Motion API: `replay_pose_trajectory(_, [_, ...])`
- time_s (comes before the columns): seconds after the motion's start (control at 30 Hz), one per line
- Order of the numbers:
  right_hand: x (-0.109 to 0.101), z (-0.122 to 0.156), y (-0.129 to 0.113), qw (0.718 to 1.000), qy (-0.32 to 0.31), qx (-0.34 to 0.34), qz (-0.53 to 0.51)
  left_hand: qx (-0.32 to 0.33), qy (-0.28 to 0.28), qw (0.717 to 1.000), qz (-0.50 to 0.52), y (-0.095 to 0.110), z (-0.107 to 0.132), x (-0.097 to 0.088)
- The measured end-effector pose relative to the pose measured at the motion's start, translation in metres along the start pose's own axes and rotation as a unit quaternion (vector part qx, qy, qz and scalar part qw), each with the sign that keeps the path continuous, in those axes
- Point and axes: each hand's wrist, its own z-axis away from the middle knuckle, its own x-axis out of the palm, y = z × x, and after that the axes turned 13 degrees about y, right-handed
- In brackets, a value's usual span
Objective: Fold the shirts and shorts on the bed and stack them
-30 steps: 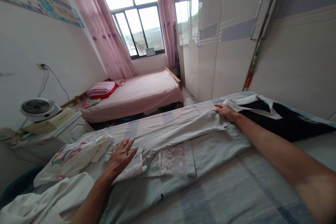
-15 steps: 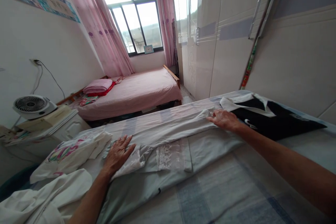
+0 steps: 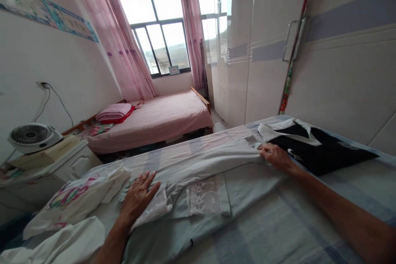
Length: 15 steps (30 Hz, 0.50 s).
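A long pale grey garment [image 3: 201, 161] with a lace panel lies stretched across the bed [image 3: 278, 231] in front of me. My left hand [image 3: 137, 198] rests flat on its left end, fingers spread. My right hand [image 3: 275, 154] presses on the garment's right end with fingers laid out, right beside a black garment with white trim [image 3: 321, 148]. Neither hand holds anything.
A white printed garment [image 3: 77, 198] and more white cloth [image 3: 62, 247] lie at the left. A small fan [image 3: 31, 136] sits on a white cabinet at the left. A pink bed [image 3: 157, 117] stands by the window, a wardrobe [image 3: 309, 70] on the right.
My right hand has slid slightly right and toward me along the garment's end. The left hand has stayed put. The view has shifted a little.
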Motion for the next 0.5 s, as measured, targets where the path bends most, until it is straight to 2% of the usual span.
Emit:
replay_pose_trajectory(0.03, [-0.003, 0.001, 0.002, 0.999, 0.002, -0.004, 0.037, -0.003, 0.001, 1.000, 0.002, 0.000, 0.000, 0.000])
replay_pose_trajectory(0.1, [-0.007, 0.002, 0.001, 0.993, 0.047, -0.032, 0.104, -0.007, 0.002, 1.000, 0.008, 0.001, 0.000, 0.000])
replay_pose_trajectory(0.17, [-0.010, 0.001, -0.007, 0.981, 0.119, -0.098, 0.118, -0.008, 0.003, 1.000, 0.010, 0.002, 0.000, 0.001])
replay_pose_trajectory(0.23, [-0.007, 0.000, -0.028, 0.968, 0.148, -0.185, 0.084, -0.009, 0.005, 1.000, 0.009, 0.002, 0.000, 0.002])
replay_pose_trajectory(0.3, [0.003, 0.002, -0.059, 0.961, 0.101, -0.252, 0.045, -0.008, 0.010, 1.000, 0.007, 0.002, 0.001, 0.002])
replay_pose_trajectory(0.4, [0.031, 0.011, -0.109, 0.953, -0.022, -0.302, 0.015, -0.003, 0.020, 1.000, 0.004, 0.001, 0.002, 0.004])
replay_pose_trajectory(0.47, [0.051, 0.014, -0.130, 0.946, -0.088, -0.311, 0.014, 0.002, 0.025, 1.000, 0.003, -0.001, 0.002, 0.004])
replay_pose_trajectory(0.5, [0.060, 0.013, -0.132, 0.944, -0.115, -0.308, 0.022, 0.003, 0.027, 1.000, 0.003, -0.001, 0.002, 0.005])
